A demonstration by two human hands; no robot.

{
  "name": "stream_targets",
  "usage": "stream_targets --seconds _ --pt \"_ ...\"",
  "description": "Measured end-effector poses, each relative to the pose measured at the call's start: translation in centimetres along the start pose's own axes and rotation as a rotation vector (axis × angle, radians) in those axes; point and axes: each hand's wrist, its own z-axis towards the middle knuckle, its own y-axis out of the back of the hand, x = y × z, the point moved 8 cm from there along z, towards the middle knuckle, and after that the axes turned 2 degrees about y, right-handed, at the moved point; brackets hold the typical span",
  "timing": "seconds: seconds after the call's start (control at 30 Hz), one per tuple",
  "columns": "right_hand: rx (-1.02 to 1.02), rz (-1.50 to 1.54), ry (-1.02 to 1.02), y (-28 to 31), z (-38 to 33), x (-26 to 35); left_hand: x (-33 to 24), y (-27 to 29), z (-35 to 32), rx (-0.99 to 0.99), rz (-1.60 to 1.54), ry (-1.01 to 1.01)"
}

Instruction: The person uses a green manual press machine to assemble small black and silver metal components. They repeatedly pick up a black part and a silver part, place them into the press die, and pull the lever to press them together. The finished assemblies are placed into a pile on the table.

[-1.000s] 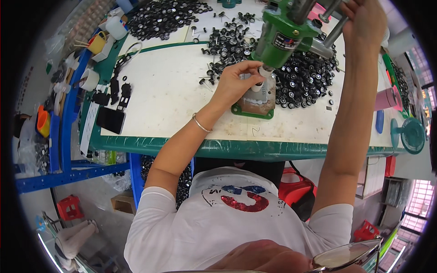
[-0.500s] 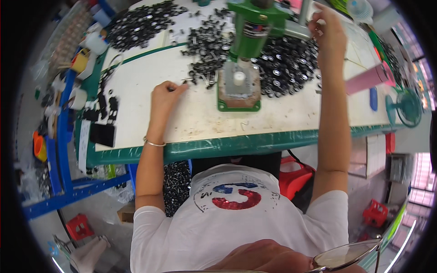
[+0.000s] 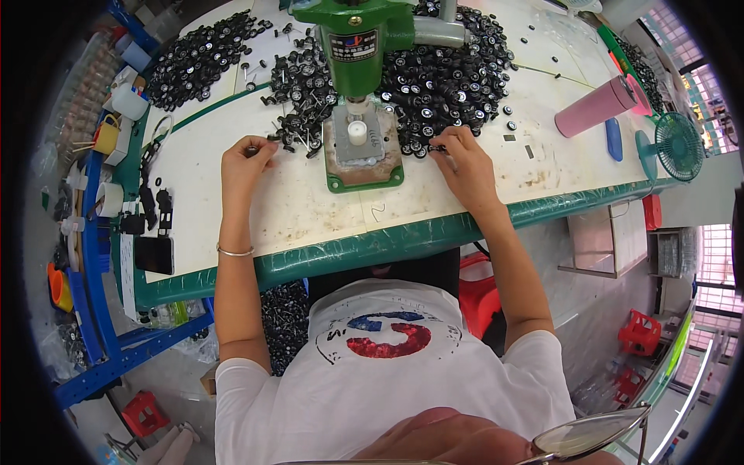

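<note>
A green bench press [image 3: 354, 58] stands in front of me, with a small white round holder [image 3: 357, 132] on its metal base plate [image 3: 380, 159]. Left of it, my left hand [image 3: 246, 164] has its fingers curled around something small and dark, mostly hidden. Beside those fingertips lies a heap of small black wheels on metal axles [image 3: 304, 97]. My right hand [image 3: 467, 170] pinches a small black wheel at the near edge of a heap of loose black wheels [image 3: 453, 85], right of the base. The holder shows no wheel on it.
A phone [image 3: 154, 256] and black straps lie at the left edge. To the right are a pink tumbler [image 3: 595, 106], a blue flat object [image 3: 614, 139] and a green fan [image 3: 678, 146]. Another wheel heap [image 3: 198, 66] is at the far left. The green table edge [image 3: 372, 246] runs before me.
My right hand has come down from the press's lever to the loose wheel heap. My left hand stays beside the axle heap. The whole view has shifted a little.
</note>
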Motion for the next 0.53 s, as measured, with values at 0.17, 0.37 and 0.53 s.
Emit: stream_targets --seconds 0.17,0.37,0.53 --pt "-0.047 0.222 0.013 -1.1 -0.1 -1.4 -2.5 -1.8 -1.2 0.071 -0.382 -0.100" --pt "-0.142 0.412 0.045 -0.9 3.7 3.2 -5.9 -6.3 -2.4 0.213 -0.472 -0.156" --pt "-0.054 0.289 0.150 -3.9 6.1 6.4 -6.6 -8.3 -2.4 0.249 -0.505 -0.180"
